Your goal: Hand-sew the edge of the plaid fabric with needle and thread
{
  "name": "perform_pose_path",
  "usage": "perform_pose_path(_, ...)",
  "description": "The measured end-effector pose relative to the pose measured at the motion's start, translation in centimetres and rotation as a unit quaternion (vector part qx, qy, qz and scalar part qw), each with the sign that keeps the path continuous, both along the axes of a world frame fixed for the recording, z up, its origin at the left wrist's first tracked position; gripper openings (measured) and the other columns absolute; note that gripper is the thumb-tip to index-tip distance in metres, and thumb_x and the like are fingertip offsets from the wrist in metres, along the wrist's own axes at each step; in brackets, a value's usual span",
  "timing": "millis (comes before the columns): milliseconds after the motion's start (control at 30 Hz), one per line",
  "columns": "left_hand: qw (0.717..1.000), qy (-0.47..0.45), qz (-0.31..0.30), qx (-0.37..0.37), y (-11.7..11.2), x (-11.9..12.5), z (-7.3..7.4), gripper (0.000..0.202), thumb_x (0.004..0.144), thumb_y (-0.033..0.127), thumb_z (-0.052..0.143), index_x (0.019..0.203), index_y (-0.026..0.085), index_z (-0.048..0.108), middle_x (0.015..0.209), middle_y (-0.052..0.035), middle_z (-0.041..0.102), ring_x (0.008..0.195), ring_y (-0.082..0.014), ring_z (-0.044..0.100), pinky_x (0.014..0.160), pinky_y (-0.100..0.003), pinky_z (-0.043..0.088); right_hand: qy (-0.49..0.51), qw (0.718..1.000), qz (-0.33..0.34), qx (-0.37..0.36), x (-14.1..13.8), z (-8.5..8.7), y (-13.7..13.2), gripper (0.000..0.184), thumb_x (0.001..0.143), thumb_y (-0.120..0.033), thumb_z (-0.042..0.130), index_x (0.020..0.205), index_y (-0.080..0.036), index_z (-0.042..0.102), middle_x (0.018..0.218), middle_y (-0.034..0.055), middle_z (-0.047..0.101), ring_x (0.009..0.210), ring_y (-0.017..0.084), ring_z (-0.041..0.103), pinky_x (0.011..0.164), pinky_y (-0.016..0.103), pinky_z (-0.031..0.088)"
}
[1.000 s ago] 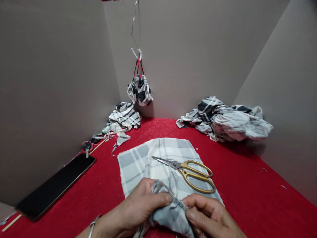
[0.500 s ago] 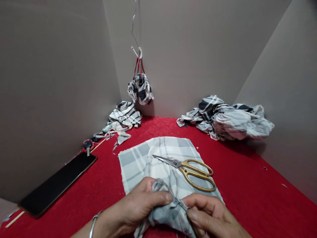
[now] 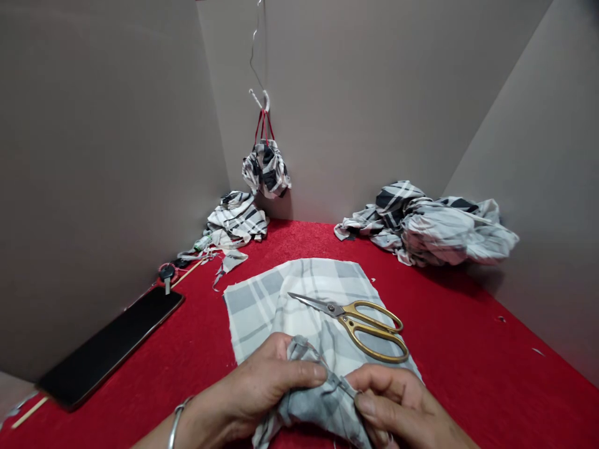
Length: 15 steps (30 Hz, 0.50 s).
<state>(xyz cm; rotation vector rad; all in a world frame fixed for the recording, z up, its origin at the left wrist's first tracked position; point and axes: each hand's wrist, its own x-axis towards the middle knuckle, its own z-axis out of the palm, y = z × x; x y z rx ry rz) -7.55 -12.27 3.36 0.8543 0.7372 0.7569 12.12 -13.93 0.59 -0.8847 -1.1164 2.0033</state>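
A grey and white checked cloth is bunched up between my two hands at the bottom of the head view. My left hand grips its gathered edge, thumb pressed on top. On the other side, my right hand pinches the same edge between thumb and fingers; whether a needle or other small item is in that pinch I cannot make out. Just beyond my hands lie gold-handled scissors, blades pointing left. They rest on a flat piece of checked fabric.
Red cloth covers the table. A black phone, a key and a thin stick lie left. Fabric scraps sit back left, a crumpled fabric heap back right. A checked pouch hangs from a hook.
Almost nothing differs. My right hand has shifted very slightly to the right, still pinching the cloth edge; the left hand keeps its grip.
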Motion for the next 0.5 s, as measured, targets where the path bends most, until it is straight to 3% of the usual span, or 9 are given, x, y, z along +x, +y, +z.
perform_pose_path(400, 0.998, -0.003, -0.007, -0.056, 0.1, 0.2, -0.6, 0.017, 0.058, 0.023, 0.069, 0.061, 0.009, 0.06, 0.052, 0.0005, 0.052, 0.045, -0.0071, 0.043, 0.045, -0.018, 0.034, 0.015, 1.0, -0.006, -0.004, -0.2, -0.7, -0.1, 0.03, 0.07, -0.039, 0.072, 0.073, -0.011, 0.064, 0.044, -0.0058, 0.046, 0.035, 0.002, 0.031, 0.035, 0.014, 0.021)
perform_pose_path(500, 0.998, 0.0, -0.021, -0.051, 0.0, 0.6, -0.8, 0.02, 0.057, 0.025, 0.071, 0.058, 0.009, 0.058, 0.049, 0.0016, 0.049, 0.042, -0.0058, 0.039, 0.043, -0.017, 0.03, 0.024, 1.0, -0.005, 0.0, -0.4, -1.1, 0.0, 0.032, 0.07, -0.042, 0.072, 0.071, -0.012, 0.06, 0.045, -0.0059, 0.046, 0.038, 0.003, 0.034, 0.037, 0.014, 0.023)
